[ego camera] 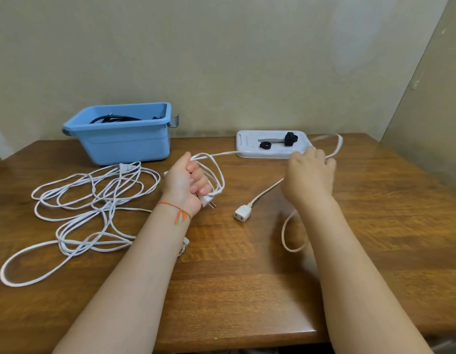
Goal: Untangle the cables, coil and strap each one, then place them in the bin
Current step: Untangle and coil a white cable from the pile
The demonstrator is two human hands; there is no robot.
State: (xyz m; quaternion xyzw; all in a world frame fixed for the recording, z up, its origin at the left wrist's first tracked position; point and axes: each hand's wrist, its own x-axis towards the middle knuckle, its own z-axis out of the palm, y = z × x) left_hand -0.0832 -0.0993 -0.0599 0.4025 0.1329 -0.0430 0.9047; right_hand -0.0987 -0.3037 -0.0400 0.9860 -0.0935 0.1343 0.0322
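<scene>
White cable (pixel 216 175) sits at the middle of the frame, a few loops of it gathered in the left hand (pixel 184 185), whose fingers are curled tight around the coil. Its two-pronged plug (pixel 208 200) pokes out just below that grip, prongs pointing to the lower right. From the top of the fist the cable runs right, passing in front of a white tray (pixel 249 146), to the right hand (pixel 308 172). That hand is seen from the back and slightly blurred; its fingers seem to be curled over the cable, though the grip itself is hidden. Beyond it the cable arcs toward the upper right, then comes back under the right forearm, makes a loop on the counter (pixel 247 290) and ends in a white socket end (pixel 242 212) lying between the two wrists.

Left of centre, a second white cable (pixel 94 200) lies in a loose tangle on the counter. Behind it, upper left, stands the blue bin (pixel 127 146) with a black cable (pixel 114 119) inside. Black straps (pixel 289 139) rest on the tray.
</scene>
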